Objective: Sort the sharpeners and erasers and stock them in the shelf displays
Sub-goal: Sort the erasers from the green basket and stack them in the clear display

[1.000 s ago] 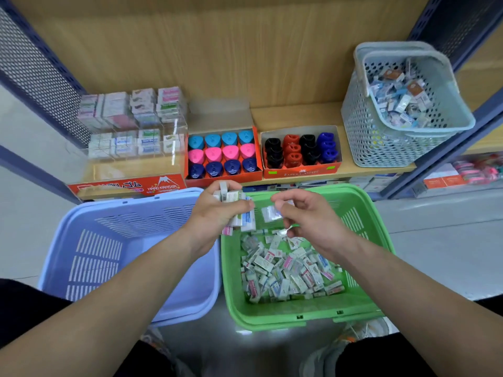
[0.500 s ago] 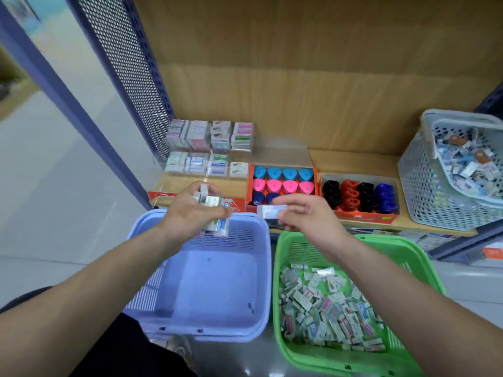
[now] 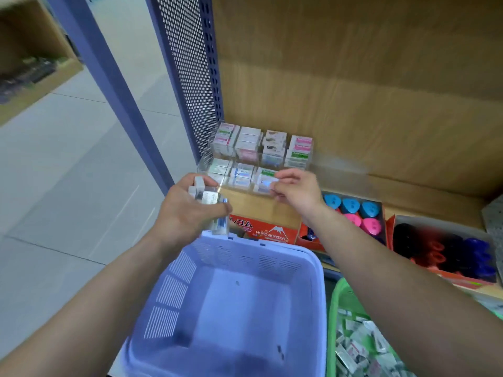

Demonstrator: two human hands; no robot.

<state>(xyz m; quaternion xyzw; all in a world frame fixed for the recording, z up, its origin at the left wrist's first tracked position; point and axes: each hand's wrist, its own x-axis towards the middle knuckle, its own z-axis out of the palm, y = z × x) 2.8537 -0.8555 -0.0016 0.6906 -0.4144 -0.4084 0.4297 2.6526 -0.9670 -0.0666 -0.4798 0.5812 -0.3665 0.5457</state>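
- The fingers (image 3: 289, 176) of our right hand (image 3: 298, 193) are pinching one small wrapped eraser (image 3: 268, 183). It's right at the front row of the clear display case (image 3: 217, 159). We can't tell if it's touching the case.
- The fingers of our left hand (image 3: 187, 213) are clenched round a bunch of erasers (image 3: 206, 197). They're held over the far rim of the lavender basket (image 3: 317, 270), just left of the case.
- The case sits at the left end of the wooden shelf (image 3: 422, 205), against the perforated side panel (image 3: 187, 63). It holds two rows of stacked boxed erasers, with pink, green and white labels.
- Under and in front of the case there's a red "HARD ERASER" box (image 3: 272, 232).
- To the right of that box is a tray of blue and pink sharpeners (image 3: 352, 212), partly hidden behind our right forearm.
- Further right is a box of black, red and blue sharpeners (image 3: 446, 254), pretty blurry.
- The green basket (image 3: 334, 308) is at the bottom right, touching the lavender one. It has a pile of loose wrapped erasers (image 3: 359, 346) in it.
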